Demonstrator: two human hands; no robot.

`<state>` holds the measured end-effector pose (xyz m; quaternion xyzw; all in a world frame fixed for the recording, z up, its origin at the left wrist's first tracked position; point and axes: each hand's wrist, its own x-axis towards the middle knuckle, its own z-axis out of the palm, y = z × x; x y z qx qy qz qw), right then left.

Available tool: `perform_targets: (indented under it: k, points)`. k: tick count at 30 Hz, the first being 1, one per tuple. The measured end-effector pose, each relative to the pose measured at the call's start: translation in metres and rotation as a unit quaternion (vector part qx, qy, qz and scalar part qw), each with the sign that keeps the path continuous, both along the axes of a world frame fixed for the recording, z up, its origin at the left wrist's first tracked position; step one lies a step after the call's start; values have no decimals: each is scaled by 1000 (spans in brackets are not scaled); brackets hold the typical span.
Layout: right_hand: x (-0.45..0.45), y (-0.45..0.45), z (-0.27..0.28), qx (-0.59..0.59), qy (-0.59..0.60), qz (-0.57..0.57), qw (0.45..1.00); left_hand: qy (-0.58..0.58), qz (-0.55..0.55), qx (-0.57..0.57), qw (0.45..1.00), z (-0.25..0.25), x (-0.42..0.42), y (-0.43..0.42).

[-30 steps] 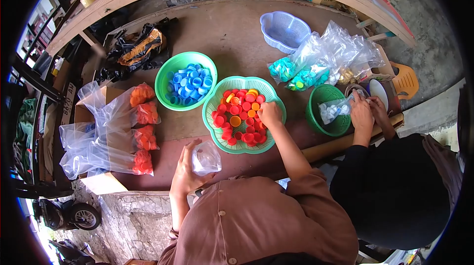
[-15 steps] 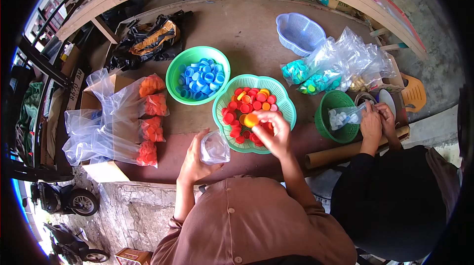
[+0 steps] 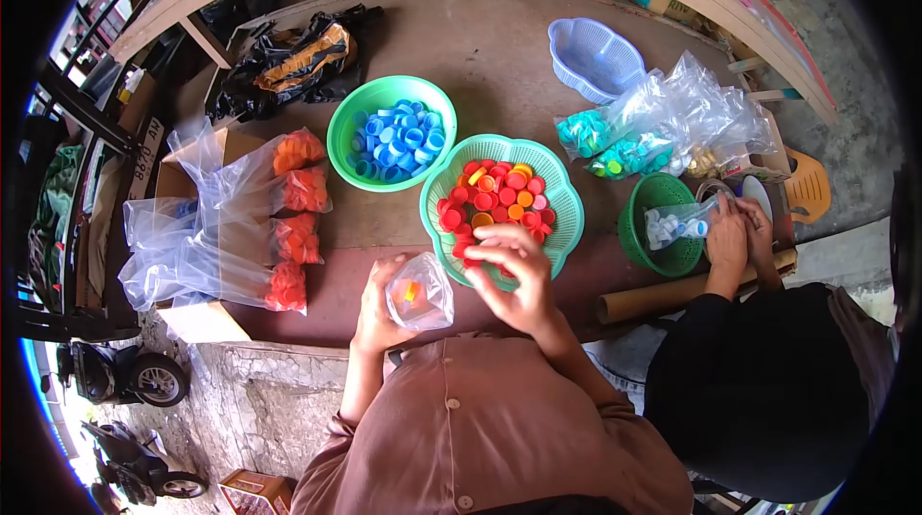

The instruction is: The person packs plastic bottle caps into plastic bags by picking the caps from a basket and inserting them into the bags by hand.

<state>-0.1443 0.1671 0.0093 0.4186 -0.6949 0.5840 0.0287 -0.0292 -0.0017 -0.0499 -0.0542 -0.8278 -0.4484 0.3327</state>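
Note:
My left hand (image 3: pixel 382 309) is closed around a clear plastic bag (image 3: pixel 434 302), its mouth held open towards me. Inside the bag lies an orange-yellow bottle cap (image 3: pixel 411 291). Over the front edge of a light green scalloped basket (image 3: pixel 567 237), my right hand (image 3: pixel 519 280) hovers with thumb and fingers apart and nothing seen between them. Red, orange and a few pink bottle caps (image 3: pixel 509 196) fill the basket, some hidden behind my right hand.
A green bowl (image 3: pixel 338 136) of blue caps stands behind. Bags of orange-red caps (image 3: pixel 300 239) lean on a box at left. Bags of teal caps (image 3: pixel 639 155) and a lilac basket (image 3: pixel 576 35) lie at right. Beside me a person's hands (image 3: pixel 735 237) hold a bag over a dark green basket (image 3: pixel 634 227).
The orange cap from my right hand is now in the bag. My right hand has let go and moved slightly down. The view has shifted a little.

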Motion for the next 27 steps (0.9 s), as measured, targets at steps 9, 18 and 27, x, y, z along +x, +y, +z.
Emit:
perform_targets:
  k: [9, 18, 27]
  points:
    - [-70, 59, -45, 116, 4, -259, 959, -31, 135, 122, 983, -1, 22, -41]
    - [-73, 20, -108, 316, 87, -102, 939, -123, 68, 22, 990, 12, 9, -23]
    - [-70, 2, -134, 332, 49, -77, 939, 37, 58, -16, 998, 1, 10, -15]
